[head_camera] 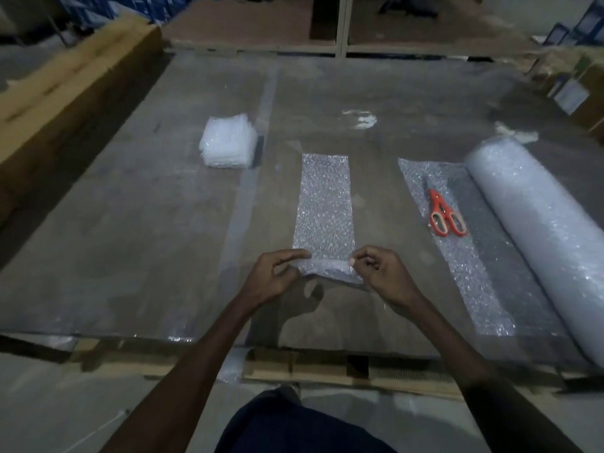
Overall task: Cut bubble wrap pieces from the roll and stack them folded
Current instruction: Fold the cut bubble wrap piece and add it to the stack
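Left hand [273, 274] and right hand [380, 273] each pinch a near corner of the cut bubble wrap strip [324, 207], lying mid-table [130, 223] on the plastic-covered wood. Folded stack [227, 141] far left; scissors [445, 214] on the roll [536, 230]'s unrolled sheet at right. Dim storeroom, cardboard boxes [65, 80] alongside.

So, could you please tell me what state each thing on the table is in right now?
Cut bubble wrap strip: flat, near end lifted.
Left hand: pinching strip's near left corner.
Right hand: pinching near right corner.
Orange-handled scissors: closed, lying on unrolled wrap.
Large bubble wrap roll: partly unrolled.
Stack of folded pieces: piled, untouched.
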The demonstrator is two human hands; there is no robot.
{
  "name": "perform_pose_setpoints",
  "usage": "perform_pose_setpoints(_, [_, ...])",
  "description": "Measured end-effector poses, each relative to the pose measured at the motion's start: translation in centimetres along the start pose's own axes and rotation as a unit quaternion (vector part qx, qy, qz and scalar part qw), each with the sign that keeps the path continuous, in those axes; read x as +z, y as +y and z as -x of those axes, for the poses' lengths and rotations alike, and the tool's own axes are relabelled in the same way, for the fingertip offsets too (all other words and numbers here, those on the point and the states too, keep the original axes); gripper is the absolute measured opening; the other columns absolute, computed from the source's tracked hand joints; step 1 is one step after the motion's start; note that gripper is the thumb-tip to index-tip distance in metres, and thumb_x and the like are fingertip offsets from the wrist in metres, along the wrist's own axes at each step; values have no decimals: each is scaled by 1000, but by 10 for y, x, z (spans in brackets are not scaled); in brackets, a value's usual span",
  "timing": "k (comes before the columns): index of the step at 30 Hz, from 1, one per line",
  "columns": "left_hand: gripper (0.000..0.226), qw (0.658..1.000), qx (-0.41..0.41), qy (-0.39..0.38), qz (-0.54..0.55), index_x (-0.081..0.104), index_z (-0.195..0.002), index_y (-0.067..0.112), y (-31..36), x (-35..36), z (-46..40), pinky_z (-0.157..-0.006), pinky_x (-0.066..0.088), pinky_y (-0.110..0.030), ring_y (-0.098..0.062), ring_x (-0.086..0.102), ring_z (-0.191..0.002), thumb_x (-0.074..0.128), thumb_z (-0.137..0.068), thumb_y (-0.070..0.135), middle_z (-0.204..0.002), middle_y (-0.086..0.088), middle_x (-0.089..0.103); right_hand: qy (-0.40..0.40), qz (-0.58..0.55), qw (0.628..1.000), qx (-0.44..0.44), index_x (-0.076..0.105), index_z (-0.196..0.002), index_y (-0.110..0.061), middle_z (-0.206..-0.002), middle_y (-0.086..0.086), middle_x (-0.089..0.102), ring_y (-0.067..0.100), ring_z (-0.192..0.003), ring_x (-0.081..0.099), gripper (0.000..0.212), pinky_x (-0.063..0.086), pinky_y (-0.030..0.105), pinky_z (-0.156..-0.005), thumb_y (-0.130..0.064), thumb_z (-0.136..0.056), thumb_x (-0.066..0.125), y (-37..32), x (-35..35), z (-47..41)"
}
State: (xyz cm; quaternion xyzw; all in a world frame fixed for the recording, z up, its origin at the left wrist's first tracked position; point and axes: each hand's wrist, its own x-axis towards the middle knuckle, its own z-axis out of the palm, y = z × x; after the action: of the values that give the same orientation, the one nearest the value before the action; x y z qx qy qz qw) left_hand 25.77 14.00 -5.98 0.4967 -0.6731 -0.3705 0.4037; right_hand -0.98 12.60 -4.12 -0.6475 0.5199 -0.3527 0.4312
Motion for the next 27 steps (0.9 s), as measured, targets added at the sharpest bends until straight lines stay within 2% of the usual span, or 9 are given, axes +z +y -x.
perform_pose_setpoints(3, [8, 996, -32, 44, 67, 78, -95, 10, 3, 1, -30, -82, 52, -20, -2, 69, -86, 74, -89, 9, -91, 9, 77, 28, -70, 997, 29, 75, -85, -14, -72, -10, 71, 1, -67, 60, 9, 46, 17, -66, -9, -93, 73, -12, -2, -30])
perform_pose_setpoints(5, [9, 991, -47, 52, 117, 76, -92, 9, 3, -2, -51, -77, 52, -19, 0, 67, -79, 69, -91, 4, -81, 15, 75, 55, -105, 992, 49, 74, -86, -10, -69, -9, 70, 0, -62, 59, 6, 46, 15, -62, -8, -92, 74, -19, -4, -50])
perform_pose_setpoints(9, [14, 971, -80, 36, 220, 74, -101, 11, -3, -13, -81, -78, 51, -17, 0, 68, -84, 62, -94, 14, -86, 13, 76, 107, -127, 983, 80, 74, -92, -2, -68, -7, 70, -1, -57, 59, 7, 45, 12, -56, -9, -91, 75, -25, -4, -87])
perform_pose_setpoints(11, [13, 965, -87, 32, 245, 73, -101, 6, -7, -14, -93, -74, 52, -16, 0, 66, -78, 67, -89, 6, -84, 11, 75, 120, -132, 980, 91, 75, -91, -3, -73, 0, 71, 4, -62, 61, 9, 48, 16, -59, -12, -90, 76, -26, -1, -102])
perform_pose_setpoints(14, [11, 969, -87, 45, 225, 75, -91, 7, -13, -16, -114, -70, 52, -16, -1, 65, -71, 72, -86, -2, -76, 8, 74, 121, -154, 973, 122, 73, -89, -4, -74, 2, 71, 7, -60, 62, 18, 49, 19, -57, -21, -92, 75, -31, 1, -119])
perform_pose_setpoints(17, [10, 968, -94, 89, 213, 77, -89, 13, -22, -21, -138, -66, 50, -16, -1, 64, -69, 72, -88, 3, -78, 7, 75, 100, -164, 972, 135, 74, -94, -2, -82, 5, 75, 13, -71, 67, 30, 53, 26, -68, -32, -91, 76, -32, -2, -138])
perform_pose_setpoints(22, [7, 972, -122, 99, 177, 77, -91, 14, -31, -28, -185, -65, 49, -16, 1, 63, -69, 73, -89, 9, -79, 6, 74, 77, -172, 969, 163, 75, -101, -5, -87, 9, 77, 19, -74, 66, 20, 54, 31, -68, -19, -88, 79, -26, -19, -180])
perform_pose_setpoints(25, [13, 978, -133, 85, 139, 76, -89, 23, -40, -30, -218, -70, 52, -21, -4, 66, -74, 72, -90, 11, -79, 11, 75, 76, -140, 972, 172, 76, -102, -10, -86, 3, 78, 11, -69, 66, 15, 54, 27, -64, -19, -90, 78, -19, -30, -211])
perform_pose_setpoints(27, [13, 981, -129, 90, 111, 76, -89, 21, -44, -30, -242, -71, 52, -18, -1, 66, -72, 73, -89, 8, -77, 14, 73, 97, -123, 974, 165, 77, -102, -11, -82, 1, 76, 5, -62, 64, 13, 53, 21, -58, -17, -90, 77, -13, -35, -233])
